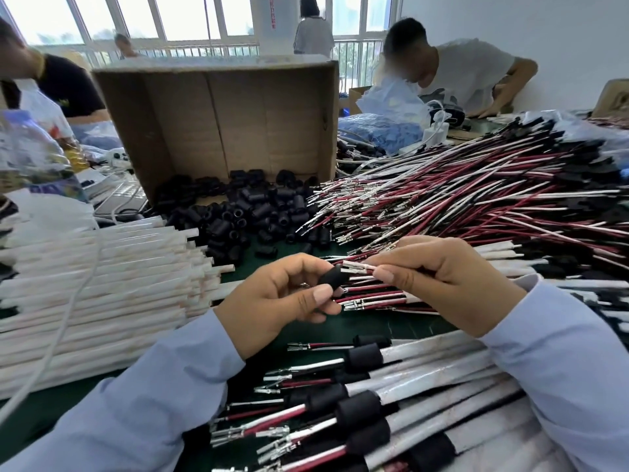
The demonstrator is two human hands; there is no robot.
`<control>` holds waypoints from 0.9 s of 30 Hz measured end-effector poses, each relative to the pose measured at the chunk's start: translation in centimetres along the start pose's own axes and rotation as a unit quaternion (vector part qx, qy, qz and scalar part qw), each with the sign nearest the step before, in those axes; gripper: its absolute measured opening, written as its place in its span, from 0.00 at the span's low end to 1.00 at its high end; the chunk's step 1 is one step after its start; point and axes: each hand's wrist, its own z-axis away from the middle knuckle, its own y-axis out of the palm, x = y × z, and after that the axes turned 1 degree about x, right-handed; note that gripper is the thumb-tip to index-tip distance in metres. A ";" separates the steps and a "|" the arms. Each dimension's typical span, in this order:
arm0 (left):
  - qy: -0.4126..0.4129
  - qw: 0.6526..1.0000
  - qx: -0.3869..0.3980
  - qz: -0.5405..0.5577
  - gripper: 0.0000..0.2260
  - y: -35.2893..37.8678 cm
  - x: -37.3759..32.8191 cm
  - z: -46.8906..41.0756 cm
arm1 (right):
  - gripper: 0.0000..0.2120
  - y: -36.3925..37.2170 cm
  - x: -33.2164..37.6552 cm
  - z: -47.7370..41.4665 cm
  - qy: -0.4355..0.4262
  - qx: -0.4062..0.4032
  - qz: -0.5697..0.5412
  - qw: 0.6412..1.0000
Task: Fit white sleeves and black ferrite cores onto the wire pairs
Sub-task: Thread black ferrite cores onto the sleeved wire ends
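Observation:
My left hand (pixel 286 294) pinches a black ferrite core (pixel 332 277) between thumb and fingers at the centre of the view. My right hand (pixel 446 281) grips a bunch of red and white wire pairs (pixel 367 298); one pair's metal terminals (pixel 355 266) touch the core's opening. Loose ferrite cores (pixel 252 212) lie heaped behind my hands. A stack of white sleeves (pixel 102 284) lies at the left. Bare wire pairs (pixel 459 199) are piled at the right. Wire pairs with sleeves and cores fitted (pixel 360 413) lie in front of me.
An open cardboard box (pixel 218 120) lies on its side behind the cores. A white cable (pixel 58 342) crosses the sleeve stack. Plastic bags sit at the far left (pixel 37 148) and back right (pixel 391 100). Other people work across the green table (pixel 354 325).

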 end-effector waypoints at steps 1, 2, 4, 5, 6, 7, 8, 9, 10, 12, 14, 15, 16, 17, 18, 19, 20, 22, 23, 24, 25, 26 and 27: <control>-0.003 1.000 -0.001 0.016 0.14 0.0 0.0 0.1 | 0.14 0.0 -0.1 0.0 -0.003 -0.001 -0.002 1.000; -0.006 1.000 -0.002 0.028 0.14 0.0 0.0 0.2 | 0.14 0.0 -0.1 0.0 -0.009 -0.002 -0.005 1.000; -0.011 0.999 -0.003 0.046 0.14 0.0 0.0 0.4 | 0.14 0.2 0.0 0.0 -0.010 0.001 -0.017 1.000; -0.013 0.998 -0.007 0.060 0.14 0.1 0.1 0.4 | 0.13 0.2 0.0 0.0 -0.005 0.006 -0.025 1.000; -0.015 0.997 -0.017 0.079 0.13 0.2 0.1 0.4 | 0.14 0.2 0.0 0.1 0.001 0.010 -0.025 1.000; -0.018 0.994 -0.029 0.101 0.12 0.2 0.1 0.3 | 0.14 0.2 0.0 0.1 0.006 0.011 -0.019 1.000; -0.019 0.992 -0.039 0.120 0.10 0.1 0.0 0.3 | 0.14 0.2 0.0 0.1 0.010 0.010 -0.012 1.000; -0.019 0.990 -0.047 0.135 0.07 0.0 0.0 0.2 | 0.15 0.3 0.0 0.2 0.013 0.005 -0.005 1.000; -0.016 0.988 -0.052 0.145 0.05 -0.1 0.0 0.1 | 0.16 0.4 0.2 0.2 0.015 -0.001 0.006 1.000; -0.002 0.988 -0.065 0.143 0.04 -0.4 0.0 0.0 | 0.16 0.7 0.5 0.3 0.014 -0.021 0.033 0.999; 0.036 0.993 -0.097 0.062 0.05 -0.5 0.3 -0.1 | 0.14 0.8 0.8 0.4 0.007 -0.052 0.048 0.997; 0.062 0.992 -0.107 0.001 0.07 -0.5 0.5 -0.1 | 0.14 0.9 0.9 0.3 0.006 -0.057 0.053 0.997; 0.084 0.989 -0.108 -0.053 0.08 -0.5 0.8 0.0 | 0.15 1.0 1.1 0.3 0.002 -0.057 0.061 0.997; 0.099 0.985 -0.100 -0.103 0.09 -0.4 1.0 0.1 | 0.16 1.1 1.1 0.3 -0.005 -0.053 0.069 0.996; 0.108 0.978 -0.088 -0.153 0.09 -0.3 1.2 0.2 | 0.15 1.2 1.1 0.2 -0.014 -0.050 0.072 0.996; 0.114 0.970 -0.078 -0.200 0.10 -0.2 1.4 0.3 | 0.15 1.3 1.2 0.3 -0.020 -0.045 0.072 0.996; 0.119 0.962 -0.072 -0.236 0.10 -0.2 1.5 0.3 | 0.14 1.4 1.3 0.3 -0.024 -0.038 0.070 0.997; 0.137 0.952 -0.071 -0.265 0.11 -0.2 1.4 0.4 | 0.13 1.5 1.4 0.3 -0.030 -0.019 0.081 0.996; 0.144 0.951 -0.073 -0.264 0.11 -0.2 1.4 0.4 | 0.13 1.6 1.4 0.3 -0.034 -0.012 0.093 0.995; 0.147 0.952 -0.076 -0.258 0.11 -0.2 1.3 0.4 | 0.13 1.6 1.5 0.4 -0.038 -0.007 0.106 0.994; 0.147 0.953 -0.077 -0.251 0.10 -0.2 1.3 0.5 | 0.13 1.6 1.6 0.4 -0.042 -0.001 0.119 0.992; 0.146 0.955 -0.079 -0.244 0.10 -0.2 1.3 0.6 | 0.13 1.7 1.6 0.4 -0.045 0.006 0.131 0.990; 0.145 0.957 -0.079 -0.237 0.10 -0.2 1.2 0.6 | 0.15 1.7 1.7 0.4 -0.049 0.009 0.141 0.989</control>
